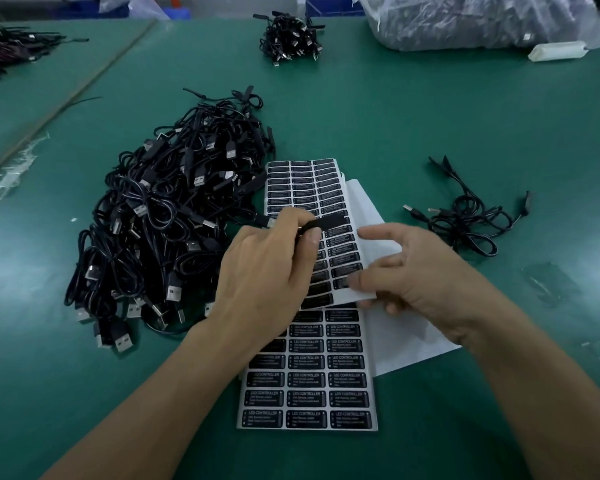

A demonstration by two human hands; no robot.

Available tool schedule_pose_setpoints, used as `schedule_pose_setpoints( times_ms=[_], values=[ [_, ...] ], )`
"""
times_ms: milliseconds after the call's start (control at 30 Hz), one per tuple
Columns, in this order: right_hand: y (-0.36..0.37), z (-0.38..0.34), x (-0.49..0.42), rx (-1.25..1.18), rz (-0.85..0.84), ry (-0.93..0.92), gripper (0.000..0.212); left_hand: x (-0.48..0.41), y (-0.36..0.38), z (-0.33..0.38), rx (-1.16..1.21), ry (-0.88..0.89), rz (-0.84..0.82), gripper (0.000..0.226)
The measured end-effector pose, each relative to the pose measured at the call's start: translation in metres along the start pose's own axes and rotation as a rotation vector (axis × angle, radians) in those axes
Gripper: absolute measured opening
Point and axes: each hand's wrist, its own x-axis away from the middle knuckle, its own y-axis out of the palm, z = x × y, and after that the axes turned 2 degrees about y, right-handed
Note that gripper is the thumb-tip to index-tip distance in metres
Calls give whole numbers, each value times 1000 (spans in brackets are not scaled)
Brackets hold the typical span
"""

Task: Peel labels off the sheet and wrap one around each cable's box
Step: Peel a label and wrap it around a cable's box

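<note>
Near sheet (309,393): lay flat on the green table (430,116), its long axis running away from the person; its black labels read "LED CONTROLLER".
Right hand (420,271): pinched the lifted sheet (302,188) at its near right corner, forefinger straight.
Left hand (264,271): gripped the box (326,224) between thumb and fingers.
Box: black and slim, over the lifted sheet, its long axis pointing right and slightly away.
Cable pile (160,220): lay left of the sheets.

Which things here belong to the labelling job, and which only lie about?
In use: left hand, slim black cable box, right hand, white sheet of black labels, large heap of black USB cables.
Lying about: clear plastic bag, white plastic block, crumpled clear film.
</note>
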Motion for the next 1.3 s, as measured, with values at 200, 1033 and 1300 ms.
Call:
schedule_pose_setpoints(
  times_ms=[200, 1033, 1300],
  values=[
    [-3, 5, -10, -121, 152, -90, 58, 4, -4, 0, 69, 47, -126, 12],
    [8, 5, -7, -253, 81, -25, 36, 4, -4, 2, 340, -145, -261, 39],
    [10, 5, -7, -168, 70, -32, 34, 4, -4, 4, 362, -176, -223, 44]
  ],
)
